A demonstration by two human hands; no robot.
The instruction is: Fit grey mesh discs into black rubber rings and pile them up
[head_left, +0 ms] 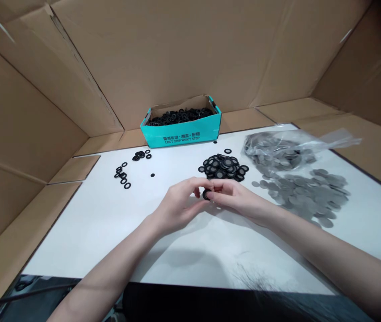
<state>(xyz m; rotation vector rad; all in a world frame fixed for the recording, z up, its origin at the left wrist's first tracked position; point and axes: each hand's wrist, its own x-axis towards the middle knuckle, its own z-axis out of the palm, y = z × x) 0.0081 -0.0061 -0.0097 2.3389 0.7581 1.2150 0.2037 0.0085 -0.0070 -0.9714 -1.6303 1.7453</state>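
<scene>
Near the middle of the white board, my left hand [180, 201] and my right hand [235, 196] meet fingertip to fingertip. Pinched between them is a small black ring washer [206, 194]; whether a disc sits inside it is hard to see. Just beyond my fingers lies a heap of black rings with grey disc centres [222, 166]. Thin grey round discs [314, 192] are spread in a loose pile to the right of my right hand. Off to the left lie several loose black rings [123, 175], with another small cluster [140, 155] behind them.
A turquoise box [183, 132] full of black rings stands at the back of the white board [93, 228]. At the back right lies a clear plastic bag [277, 150] holding more grey discs. Cardboard walls [177, 53] enclose the back and sides.
</scene>
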